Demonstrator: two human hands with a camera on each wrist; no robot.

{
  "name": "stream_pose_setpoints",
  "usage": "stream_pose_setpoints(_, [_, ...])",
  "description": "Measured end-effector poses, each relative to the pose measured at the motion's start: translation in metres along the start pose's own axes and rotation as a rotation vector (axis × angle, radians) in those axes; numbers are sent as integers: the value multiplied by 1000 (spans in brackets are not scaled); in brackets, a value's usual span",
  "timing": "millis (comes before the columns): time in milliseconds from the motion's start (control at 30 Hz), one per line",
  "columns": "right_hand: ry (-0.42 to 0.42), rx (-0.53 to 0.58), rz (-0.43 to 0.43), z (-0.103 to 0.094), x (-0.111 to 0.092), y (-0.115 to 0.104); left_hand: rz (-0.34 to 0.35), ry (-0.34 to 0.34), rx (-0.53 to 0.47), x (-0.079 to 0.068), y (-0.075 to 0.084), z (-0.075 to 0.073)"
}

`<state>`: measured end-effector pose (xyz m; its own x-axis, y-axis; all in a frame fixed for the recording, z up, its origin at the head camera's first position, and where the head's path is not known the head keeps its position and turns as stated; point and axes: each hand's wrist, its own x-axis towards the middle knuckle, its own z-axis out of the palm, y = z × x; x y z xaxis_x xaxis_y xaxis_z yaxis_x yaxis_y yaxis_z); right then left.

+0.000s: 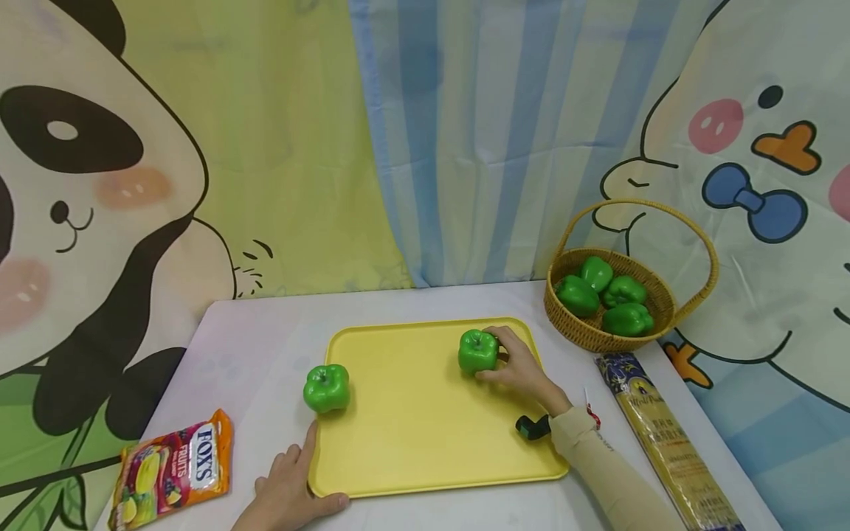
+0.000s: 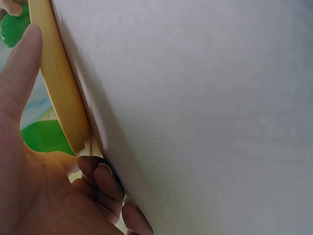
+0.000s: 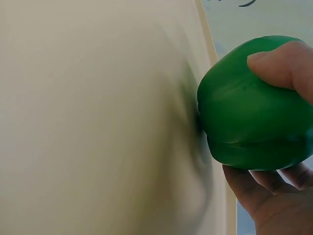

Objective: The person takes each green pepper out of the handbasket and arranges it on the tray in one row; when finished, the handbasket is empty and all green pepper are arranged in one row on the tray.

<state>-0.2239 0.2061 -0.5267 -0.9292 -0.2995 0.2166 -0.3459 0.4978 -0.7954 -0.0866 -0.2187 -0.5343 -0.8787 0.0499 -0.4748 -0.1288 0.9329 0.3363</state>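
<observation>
My right hand grips a green bell pepper at the right part of a yellow tray. In the right wrist view, the thumb lies on one side of this pepper and the fingers on the other, with its bottom close to the tray surface. At the tray's near left corner is my left hand, index finger along the left side and thumb at the front rim. The left wrist view shows that thumb straight against the tray rim. Another green bell pepper overlaps the tray's left edge.
A wicker basket with a tall handle holds several green bell peppers at the back right. Along the right side lies a long gold pasta packet. A Fox's candy bag lies at the left front. Printed curtains hang behind the table.
</observation>
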Motion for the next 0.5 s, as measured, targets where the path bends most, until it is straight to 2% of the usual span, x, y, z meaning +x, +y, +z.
stream_pose_setpoints(300, [-76, 28, -9, 13, 5, -4, -7, -21, -1, 2, -1, 0])
stream_pose_setpoints(500, [-148, 44, 21, 25, 10, -13, 6, 0, -9, 1, -1, 1])
